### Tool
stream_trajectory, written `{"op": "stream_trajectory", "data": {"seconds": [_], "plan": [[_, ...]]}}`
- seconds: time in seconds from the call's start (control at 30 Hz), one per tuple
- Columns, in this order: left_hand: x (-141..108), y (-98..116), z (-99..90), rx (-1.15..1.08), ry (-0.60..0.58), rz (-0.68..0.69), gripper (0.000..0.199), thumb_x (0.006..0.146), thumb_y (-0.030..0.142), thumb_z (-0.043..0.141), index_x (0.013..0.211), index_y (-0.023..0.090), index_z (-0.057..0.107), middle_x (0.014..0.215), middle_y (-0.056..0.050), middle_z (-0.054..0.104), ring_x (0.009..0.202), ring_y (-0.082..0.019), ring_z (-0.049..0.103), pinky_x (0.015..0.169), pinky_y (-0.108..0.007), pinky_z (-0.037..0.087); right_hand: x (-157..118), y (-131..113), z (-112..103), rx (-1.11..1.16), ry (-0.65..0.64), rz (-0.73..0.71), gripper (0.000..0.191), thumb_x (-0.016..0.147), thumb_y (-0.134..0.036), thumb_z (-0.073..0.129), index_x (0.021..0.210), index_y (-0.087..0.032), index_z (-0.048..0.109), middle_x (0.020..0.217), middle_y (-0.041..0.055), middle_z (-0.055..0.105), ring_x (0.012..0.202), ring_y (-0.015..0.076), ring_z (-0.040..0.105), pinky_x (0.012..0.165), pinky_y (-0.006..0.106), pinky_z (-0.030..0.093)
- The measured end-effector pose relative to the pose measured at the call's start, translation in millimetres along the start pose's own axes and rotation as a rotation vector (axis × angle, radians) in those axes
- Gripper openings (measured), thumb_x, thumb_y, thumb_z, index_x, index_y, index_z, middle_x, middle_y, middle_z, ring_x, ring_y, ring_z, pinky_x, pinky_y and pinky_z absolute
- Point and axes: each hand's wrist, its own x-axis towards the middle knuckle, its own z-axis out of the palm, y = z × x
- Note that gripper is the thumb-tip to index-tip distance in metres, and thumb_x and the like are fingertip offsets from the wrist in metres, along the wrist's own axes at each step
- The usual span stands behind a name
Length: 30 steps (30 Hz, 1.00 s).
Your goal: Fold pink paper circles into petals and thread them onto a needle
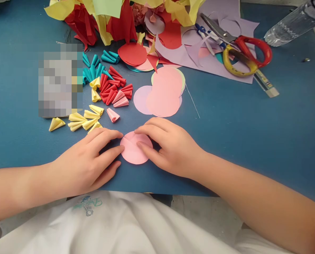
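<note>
A pink paper circle (136,155) lies on the blue table near its front edge, with a crease line across it. My left hand (94,158) touches its left rim with spread fingertips. From the right, my right hand (170,148) rests its thumb and fingertips on the circle, the fingers apart. Just beyond are overlapping pink circles (164,95) with a lilac circle (142,100) beside them. Small rolled cones lie further left: yellow cones (76,121), red cones (110,86), teal cones (92,70) and a pink cone (112,115).
Scissors (242,56), a cutter (265,84) and lilac paper scraps (234,72) lie at the back right, near a clear bottle (289,26). Crumpled red and yellow paper (120,21) fills the back. A thin stick (192,100) lies right of the circles. A pixelated object (58,84) stands left.
</note>
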Motion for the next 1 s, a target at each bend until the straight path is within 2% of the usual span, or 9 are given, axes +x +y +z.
{"op": "stream_trajectory", "data": {"seconds": [0.13,0.27,0.37,0.53,0.67,0.73,0.8,0.87,1.0], "plan": [[-1.5,-7.0,1.1,-0.088,0.025,-0.010,0.038,0.117,0.008,0.072,0.152,0.022,0.077,0.151,-0.017,0.080,0.128,-0.031,0.082,0.118,-0.052,0.075,1.5,1.7,-0.9,0.041,-0.019,-0.031,0.022,0.111,-0.010,0.069,0.098,-0.025,0.077,0.095,0.0033,0.084,0.082,0.0206,0.079,0.071,0.034,0.063],[-3.0,-12.3,2.3,-0.164,0.028,-0.029,0.044,0.117,0.014,0.070,0.157,0.032,0.076,0.158,-0.017,0.078,0.132,-0.032,0.083,0.116,-0.052,0.077,1.4,-1.4,-0.4,0.125,0.109,0.002,0.023,0.111,-0.012,0.074,0.093,-0.027,0.077,0.091,-0.0006,0.085,0.073,0.0172,0.078,0.062,0.032,0.062],[-3.1,-12.5,2.1,-0.166,0.039,-0.024,0.040,0.119,0.016,0.069,0.156,0.030,0.073,0.166,-0.019,0.076,0.137,-0.034,0.083,0.119,-0.054,0.077,1.3,-5.3,-0.7,0.110,0.167,0.017,0.030,0.115,-0.013,0.076,0.090,-0.029,0.074,0.091,-0.0013,0.086,0.074,0.0172,0.081,0.062,0.032,0.065],[-4.0,-10.0,-0.6,-0.076,-0.004,-0.053,0.046,0.117,0.018,0.073,0.162,0.025,0.074,0.160,-0.021,0.075,0.132,-0.037,0.082,0.119,-0.059,0.077,1.6,-5.1,0.1,0.133,0.161,0.033,0.018,0.114,-0.016,0.078,0.104,-0.030,0.078,0.098,-0.0001,0.088,0.077,0.0195,0.083,0.064,0.033,0.069],[-4.2,-7.5,-2.7,-0.092,-0.017,-0.014,0.053,0.113,0.015,0.073,0.163,0.031,0.073,0.139,-0.015,0.079,0.116,-0.033,0.081,0.107,-0.054,0.078,2.1,-1.6,1.4,0.127,0.135,0.025,0.023,0.114,-0.014,0.076,0.097,-0.028,0.080,0.101,0.0025,0.091,0.082,0.0212,0.086,0.074,0.036,0.075],[-3.8,-6.4,-3.0,-0.116,-0.051,0.034,0.055,0.113,0.014,0.071,0.165,0.032,0.070,0.135,-0.013,0.081,0.111,-0.031,0.080,0.104,-0.052,0.076,1.5,-0.7,1.7,0.084,0.143,0.002,0.026,0.115,-0.013,0.075,0.094,-0.027,0.081,0.102,0.0032,0.093,0.088,0.0231,0.088,0.082,0.040,0.077],[-3.1,-5.5,-3.4,-0.095,-0.084,0.073,0.049,0.114,0.015,0.071,0.162,0.028,0.073,0.137,-0.014,0.084,0.112,-0.032,0.079,0.104,-0.052,0.074,0.4,0.0,2.1,0.094,0.143,0.023,0.024,0.113,-0.012,0.076,0.096,-0.027,0.081,0.099,0.0020,0.091,0.086,0.0215,0.087,0.079,0.037,0.075],[-2.5,-4.2,-4.7,-0.063,-0.087,0.093,0.043,0.114,0.015,0.074,0.155,0.023,0.078,0.137,-0.014,0.086,0.113,-0.031,0.079,0.103,-0.051,0.073,-0.4,0.6,3.0,0.161,0.128,0.102,0.012,0.109,-0.014,0.081,0.107,-0.026,0.083,0.095,-0.0006,0.089,0.077,0.0185,0.083,0.071,0.033,0.071],[-2.0,1.2,-10.6,-0.087,-0.071,0.126,0.049,0.104,0.010,0.083,0.151,0.025,0.084,0.143,-0.013,0.089,0.124,-0.032,0.083,0.112,-0.050,0.074,1.4,1.8,5.0,0.241,0.161,0.197,0.024,0.107,-0.019,0.081,0.129,-0.026,0.084,0.102,0.0014,0.091,0.076,0.0192,0.081,0.069,0.033,0.071]]}}
